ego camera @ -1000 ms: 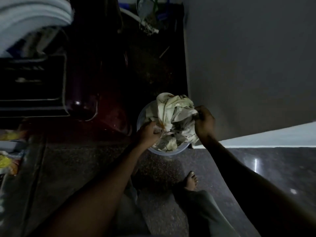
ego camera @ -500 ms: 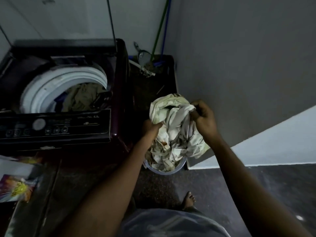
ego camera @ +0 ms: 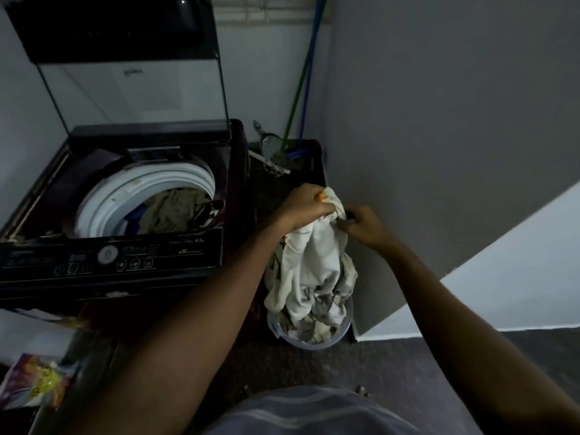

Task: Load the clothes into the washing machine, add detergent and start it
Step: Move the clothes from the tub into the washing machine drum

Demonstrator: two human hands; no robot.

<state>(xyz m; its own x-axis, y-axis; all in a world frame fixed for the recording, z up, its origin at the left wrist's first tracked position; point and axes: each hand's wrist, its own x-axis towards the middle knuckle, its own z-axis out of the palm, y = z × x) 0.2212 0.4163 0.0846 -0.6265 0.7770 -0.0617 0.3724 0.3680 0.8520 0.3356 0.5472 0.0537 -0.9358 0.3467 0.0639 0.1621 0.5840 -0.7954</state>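
A pale printed cloth (ego camera: 317, 271) hangs from both my hands, its lower end still trailing into a round bucket (ego camera: 309, 342) on the floor. My left hand (ego camera: 303, 207) grips its top left part; my right hand (ego camera: 364, 224) pinches it just to the right. The dark top-loading washing machine (ego camera: 119, 255) stands to the left with its lid (ego camera: 125, 67) raised. Inside its white drum ring (ego camera: 147, 189) lie beige and blue clothes (ego camera: 169, 211). A colourful detergent packet (ego camera: 37, 381) lies at the lower left.
A grey wall (ego camera: 439, 136) rises right beside the bucket. Green and blue broom handles (ego camera: 301, 80) lean in the corner behind, above a scoop (ego camera: 270, 142) and a dark crate (ego camera: 310, 164). The floor (ego camera: 392, 365) is dark speckled stone.
Both hands have lifted the cloth up out of the bucket. My view has tilted up, so the machine's open lid and drum now show in full.
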